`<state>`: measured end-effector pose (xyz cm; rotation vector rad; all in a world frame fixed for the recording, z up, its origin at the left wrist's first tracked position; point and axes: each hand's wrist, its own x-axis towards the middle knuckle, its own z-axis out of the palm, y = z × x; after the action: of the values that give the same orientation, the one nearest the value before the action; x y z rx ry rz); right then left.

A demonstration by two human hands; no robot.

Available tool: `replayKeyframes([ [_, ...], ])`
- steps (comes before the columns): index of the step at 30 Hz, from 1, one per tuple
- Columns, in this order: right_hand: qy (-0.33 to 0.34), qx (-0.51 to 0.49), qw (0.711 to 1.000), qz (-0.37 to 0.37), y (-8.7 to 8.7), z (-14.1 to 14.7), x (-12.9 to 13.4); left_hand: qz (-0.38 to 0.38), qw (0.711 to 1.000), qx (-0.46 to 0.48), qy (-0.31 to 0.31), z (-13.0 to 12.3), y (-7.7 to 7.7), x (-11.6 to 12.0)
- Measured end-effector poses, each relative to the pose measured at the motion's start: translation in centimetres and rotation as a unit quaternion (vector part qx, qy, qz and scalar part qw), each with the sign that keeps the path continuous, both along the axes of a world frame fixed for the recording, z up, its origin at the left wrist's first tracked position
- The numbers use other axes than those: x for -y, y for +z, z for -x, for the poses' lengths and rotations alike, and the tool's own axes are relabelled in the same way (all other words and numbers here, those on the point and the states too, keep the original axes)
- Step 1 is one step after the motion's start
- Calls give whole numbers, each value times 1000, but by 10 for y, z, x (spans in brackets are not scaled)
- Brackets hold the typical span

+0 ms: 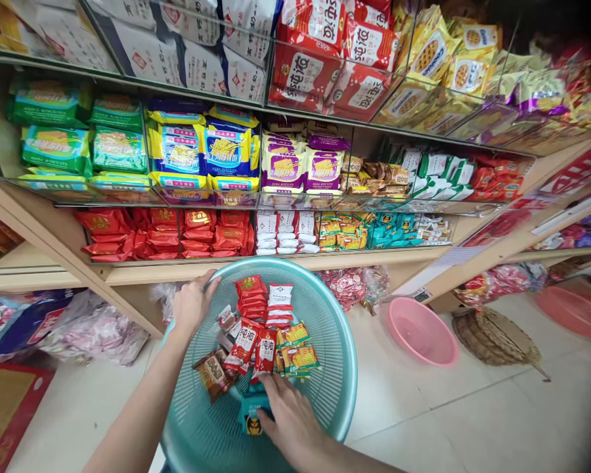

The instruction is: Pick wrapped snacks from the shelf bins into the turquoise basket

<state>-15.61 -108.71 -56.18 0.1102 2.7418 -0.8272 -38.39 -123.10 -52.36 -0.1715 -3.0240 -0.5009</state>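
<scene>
A large teal plastic basket [337, 368] with perforated walls stands in front of me. My left hand [192, 303] is closed on its rim at the upper left. Inside, my right hand [290, 417] is closed around teal snack packets [253, 420], fingers over the top and thumb at the near side. Just beyond lie red and white packets [243, 345], a stack of plain red packets [251, 295] and white packets [280, 299]. Yellow-green packets [298, 358] sit at the right of the group. Brown packets [213, 376] are at its left.
Shelves with clear-fronted bins of packaged biscuits fill the background, including blue-yellow packs [226, 151] and red packs [162, 230]. A pink basin [423, 332] and a woven fan [495, 335] lie on the tiled floor at right. Bagged goods [98, 332] rest at left.
</scene>
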Motion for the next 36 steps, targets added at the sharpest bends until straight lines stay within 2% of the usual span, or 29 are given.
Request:
replayKeyframes([
  [4,64,-87,984,-142,-18,-6,3,3,1000,-7,-3,1,-3,1],
  [7,114,-197,952,-203,-24,-6,1,2,1000,-6,-1,1,-3,1],
  [10,224,-297,904,-212,-20,-3,-4,0,1000,-10,-3,0,-2,2],
  [12,308,-320,873,-200,-15,-1,-7,-2,1000,-14,-8,-1,-2,2],
  [14,361,-317,856,-193,-10,2,-9,-2,1000,-15,-9,-2,-1,3],
  [20,399,-273,860,-165,-13,11,-3,-1,1000,-8,-4,-4,1,3],
  [24,429,-280,840,-180,-26,17,5,-1,1000,-7,-3,-4,2,4],
  [30,453,-221,834,-222,-47,22,16,-1,1000,-14,-4,-3,1,4],
  [36,460,-209,834,-223,-42,24,11,-1,1000,-14,-7,-2,-1,4],
])
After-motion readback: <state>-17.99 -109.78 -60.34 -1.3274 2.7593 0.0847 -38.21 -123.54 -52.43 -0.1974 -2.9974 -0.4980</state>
